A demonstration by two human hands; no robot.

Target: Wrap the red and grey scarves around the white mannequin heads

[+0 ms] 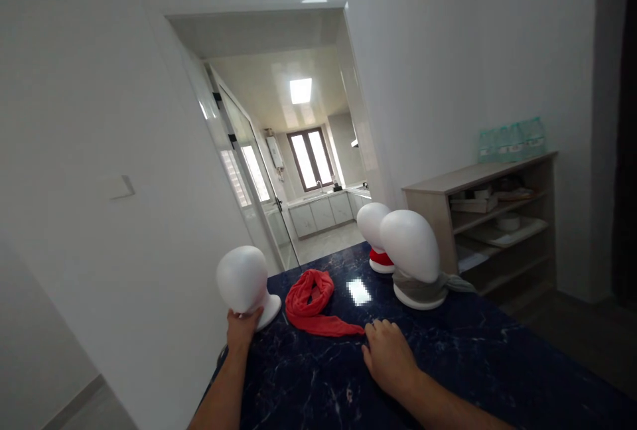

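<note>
My left hand point(242, 326) is wrapped round the neck of a white mannequin head point(242, 277) at the left edge of the table. The fingers behind the neck are hidden. A red scarf point(309, 297) lies in a loose loop in the middle, its tail stretched to the right. At the narrow tip of that tail, my right hand point(389, 354) is closed, fingers curled over the scarf's end. Two more white mannequin heads stand at the right: the nearer head point(411, 244) has a grey scarf point(421, 289) round its neck, the farther head point(371, 223) a red one point(381, 258).
The dark blue marbled table point(318, 383) ends near the left head. Behind it, a wooden shelf point(432, 181) holds trays and a pack of bottles point(512, 141). An open doorway with a glass door point(253, 171) leads to a kitchen. A white wall stands at the left.
</note>
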